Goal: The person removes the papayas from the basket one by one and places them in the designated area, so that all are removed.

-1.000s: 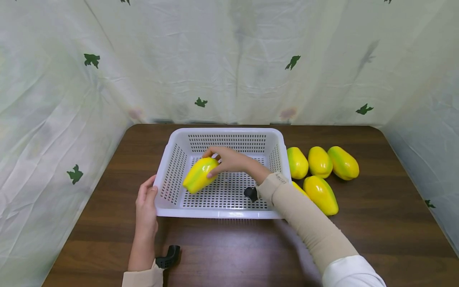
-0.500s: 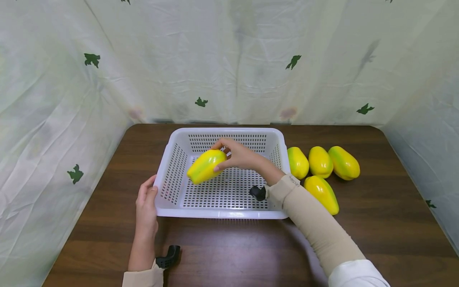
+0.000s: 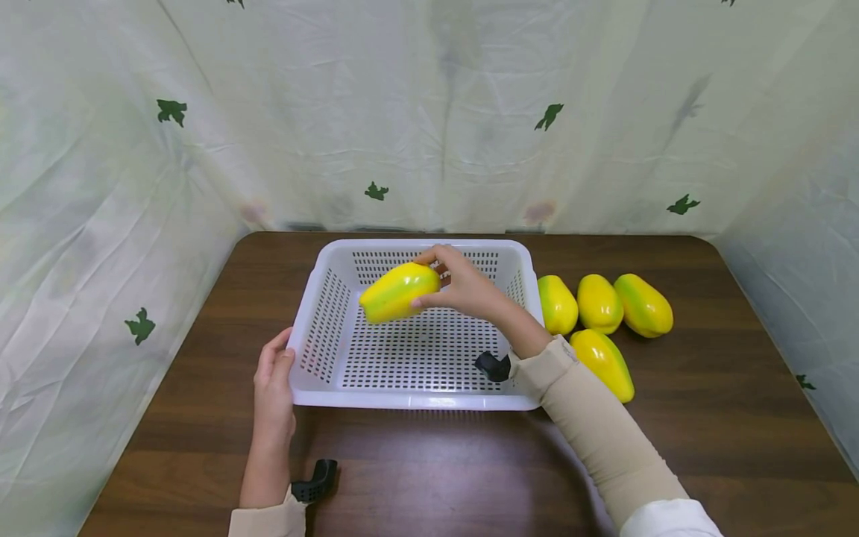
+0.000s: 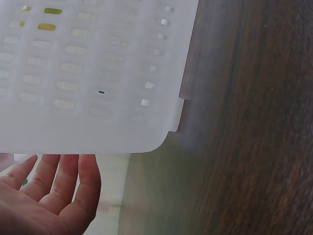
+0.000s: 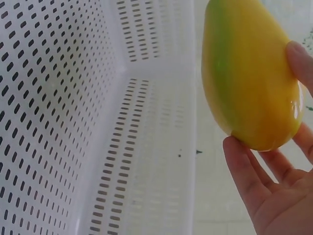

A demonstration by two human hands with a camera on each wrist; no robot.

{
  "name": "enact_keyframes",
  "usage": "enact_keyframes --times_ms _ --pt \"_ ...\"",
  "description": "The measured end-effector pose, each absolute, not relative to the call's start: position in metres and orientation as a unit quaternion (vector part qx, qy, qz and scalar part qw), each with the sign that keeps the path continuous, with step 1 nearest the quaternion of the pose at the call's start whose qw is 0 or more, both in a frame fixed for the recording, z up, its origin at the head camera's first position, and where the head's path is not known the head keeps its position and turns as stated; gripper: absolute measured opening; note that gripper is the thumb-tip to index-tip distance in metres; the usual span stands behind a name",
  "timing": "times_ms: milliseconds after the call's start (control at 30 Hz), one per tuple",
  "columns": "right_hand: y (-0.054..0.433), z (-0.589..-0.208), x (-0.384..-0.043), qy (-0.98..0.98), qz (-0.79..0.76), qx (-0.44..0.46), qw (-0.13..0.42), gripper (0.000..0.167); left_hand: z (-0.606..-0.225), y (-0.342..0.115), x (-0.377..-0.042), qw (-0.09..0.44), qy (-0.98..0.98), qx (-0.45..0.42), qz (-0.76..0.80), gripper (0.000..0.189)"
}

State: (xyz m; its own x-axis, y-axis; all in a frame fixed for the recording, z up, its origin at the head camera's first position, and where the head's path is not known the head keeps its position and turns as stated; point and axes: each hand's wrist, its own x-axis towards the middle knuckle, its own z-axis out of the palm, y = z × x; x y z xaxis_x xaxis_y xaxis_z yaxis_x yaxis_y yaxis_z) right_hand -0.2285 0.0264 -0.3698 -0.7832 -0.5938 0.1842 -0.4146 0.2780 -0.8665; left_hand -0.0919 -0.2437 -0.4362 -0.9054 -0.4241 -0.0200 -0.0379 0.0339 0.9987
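My right hand (image 3: 466, 287) grips a yellow papaya (image 3: 399, 293) with a green streak, fingers and thumb round its broad end. The papaya is held up over the inside of a white slotted plastic basket (image 3: 414, 401). In the right wrist view, the fingertips and thumb press on the papaya (image 5: 249, 73), beside the basket wall (image 5: 161, 147). My left hand (image 3: 274, 384) holds the basket's left rim. From the left wrist, that hand's fingers (image 4: 88, 181) bend up to the rim of the basket (image 4: 127, 132); their tips are partly hidden.
Several more papayas (image 3: 599, 303) lie on the brown wooden table (image 3: 725, 418) right of the basket, one close against its right side. A pale curtain (image 3: 416, 112) with green patches hangs behind and at both sides. Black mounts (image 3: 315, 481) stick out from both wrists.
The right hand has raised the papaya from the basket's floor, moving away from the person and a little rightward. The left hand and the basket have stayed put.
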Motion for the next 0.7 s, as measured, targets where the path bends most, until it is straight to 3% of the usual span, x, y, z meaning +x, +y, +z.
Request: enact_keyframes --times_ms 700 --pt "0.061 -0.354 -0.196 0.794 -0.552 -0.252 -0.008 0.058 -0.436 -0.246 -0.092 0.140 -0.704 0.162 -0.677 0.034"
